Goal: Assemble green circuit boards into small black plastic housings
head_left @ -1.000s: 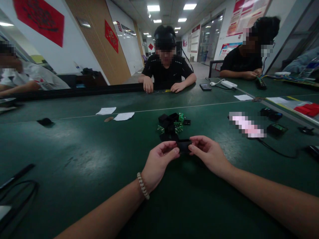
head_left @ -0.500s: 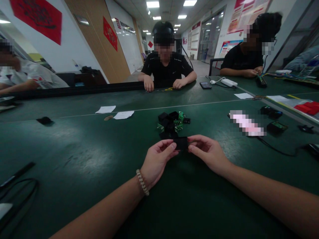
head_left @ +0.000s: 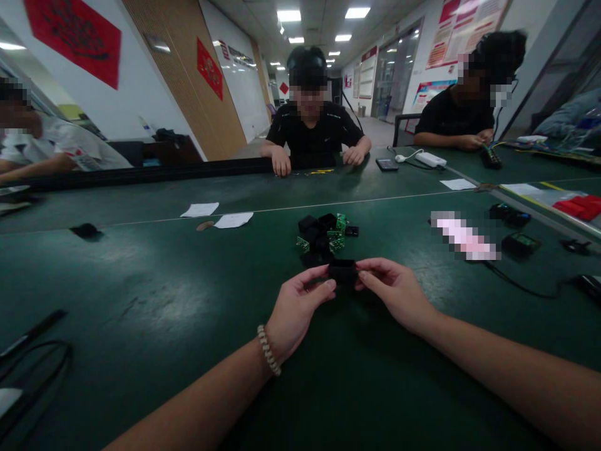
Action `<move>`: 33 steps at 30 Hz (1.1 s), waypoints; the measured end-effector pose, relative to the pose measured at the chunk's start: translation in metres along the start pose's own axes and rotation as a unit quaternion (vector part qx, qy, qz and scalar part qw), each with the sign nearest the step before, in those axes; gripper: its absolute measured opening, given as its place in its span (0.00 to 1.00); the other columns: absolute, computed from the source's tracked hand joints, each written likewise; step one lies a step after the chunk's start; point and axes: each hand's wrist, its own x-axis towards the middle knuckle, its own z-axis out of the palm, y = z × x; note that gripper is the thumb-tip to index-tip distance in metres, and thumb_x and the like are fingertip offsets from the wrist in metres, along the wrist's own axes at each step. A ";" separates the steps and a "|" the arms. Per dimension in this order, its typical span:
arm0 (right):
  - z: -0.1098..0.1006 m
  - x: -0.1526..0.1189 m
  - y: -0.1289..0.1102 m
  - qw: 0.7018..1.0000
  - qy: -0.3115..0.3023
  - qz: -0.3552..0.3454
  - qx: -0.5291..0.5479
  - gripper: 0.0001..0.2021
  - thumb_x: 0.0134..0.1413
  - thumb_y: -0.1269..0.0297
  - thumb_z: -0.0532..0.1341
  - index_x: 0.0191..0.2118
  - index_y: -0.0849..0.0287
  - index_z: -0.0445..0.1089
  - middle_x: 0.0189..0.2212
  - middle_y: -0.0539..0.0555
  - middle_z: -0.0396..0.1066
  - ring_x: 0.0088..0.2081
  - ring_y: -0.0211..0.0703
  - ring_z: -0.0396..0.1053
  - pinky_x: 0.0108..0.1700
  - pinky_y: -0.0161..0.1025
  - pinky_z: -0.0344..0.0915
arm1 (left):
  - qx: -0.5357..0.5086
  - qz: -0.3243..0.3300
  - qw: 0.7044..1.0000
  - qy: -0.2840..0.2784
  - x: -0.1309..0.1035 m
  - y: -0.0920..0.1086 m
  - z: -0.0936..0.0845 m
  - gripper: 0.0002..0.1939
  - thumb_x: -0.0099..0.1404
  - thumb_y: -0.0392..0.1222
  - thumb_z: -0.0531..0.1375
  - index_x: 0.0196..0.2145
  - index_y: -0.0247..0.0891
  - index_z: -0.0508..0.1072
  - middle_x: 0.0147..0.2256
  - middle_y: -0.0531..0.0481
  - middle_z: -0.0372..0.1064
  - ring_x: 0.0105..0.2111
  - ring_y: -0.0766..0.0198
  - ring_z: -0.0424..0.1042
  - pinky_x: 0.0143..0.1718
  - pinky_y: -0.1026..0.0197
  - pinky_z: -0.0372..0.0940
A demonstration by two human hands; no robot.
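Observation:
A small black box-shaped case (head_left: 343, 273) is held between my two hands, its open hollow side showing at the top. My left hand (head_left: 300, 307), with a beaded bracelet at the wrist, grips its left end with fingers and thumb. At the right end, my right hand (head_left: 399, 291) pinches it between thumb and fingertips. Just beyond lies a pile of black cases (head_left: 308, 225) mixed with green circuit boards (head_left: 336, 239). A small black piece (head_left: 352, 231) lies at the pile's right side.
The green table (head_left: 164, 376) carries paper slips (head_left: 233, 220), a blurred pink-white object (head_left: 464, 237) with a cable, and black devices (head_left: 520, 243) at right. A black cable (head_left: 68, 351) lies at left. Other people sit across and at both sides.
The black case has tilted, so its hollow side now shows at the top. My left thumb has shifted slightly lower. The person across has moved a hand a little outward.

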 end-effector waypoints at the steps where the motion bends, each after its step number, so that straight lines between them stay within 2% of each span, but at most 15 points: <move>1: 0.000 0.000 0.000 1.000 -0.002 0.002 0.002 0.13 0.49 0.61 0.68 0.41 0.60 0.74 0.32 0.53 0.78 0.32 0.40 0.76 0.40 0.41 0.73 | 0.003 0.001 1.000 0.000 0.000 0.000 0.000 0.20 0.57 0.36 0.68 0.49 0.36 0.77 0.48 0.43 0.74 0.45 0.57 0.72 0.49 0.52 0.66; 8: 0.000 0.000 0.002 1.000 -0.016 0.002 0.012 0.13 0.49 0.60 0.70 0.40 0.60 0.73 0.27 0.51 0.78 0.30 0.40 0.76 0.38 0.40 0.73 | 0.017 0.002 0.999 -0.029 0.002 0.000 -0.001 0.23 0.57 0.35 0.69 0.51 0.36 0.75 0.45 0.44 0.75 0.44 0.58 0.72 0.48 0.54 0.66; 11: 0.000 0.000 0.003 1.000 -0.012 -0.006 0.015 0.14 0.49 0.58 0.69 0.39 0.60 0.73 0.28 0.51 0.78 0.30 0.40 0.76 0.38 0.41 0.74 | 0.033 0.012 0.998 -0.045 0.003 -0.003 -0.004 0.22 0.58 0.36 0.68 0.50 0.38 0.75 0.47 0.44 0.75 0.45 0.59 0.72 0.49 0.54 0.66; 19: 0.001 0.000 0.001 1.000 -0.011 0.007 0.006 0.17 0.50 0.52 0.68 0.38 0.60 0.73 0.29 0.53 0.77 0.31 0.41 0.76 0.39 0.42 0.74 | 0.063 0.023 0.997 -0.030 0.004 -0.005 -0.006 0.17 0.58 0.37 0.69 0.44 0.35 0.74 0.43 0.45 0.72 0.43 0.59 0.71 0.48 0.54 0.67; 33: 0.000 -0.001 0.006 0.998 -0.048 -0.018 -0.032 0.13 0.58 0.54 0.63 0.38 0.59 0.70 0.30 0.51 0.74 0.31 0.40 0.74 0.37 0.39 0.72 | 0.063 0.020 0.997 -0.040 0.002 -0.003 -0.005 0.13 0.58 0.39 0.69 0.39 0.37 0.73 0.38 0.51 0.71 0.35 0.65 0.70 0.39 0.60 0.66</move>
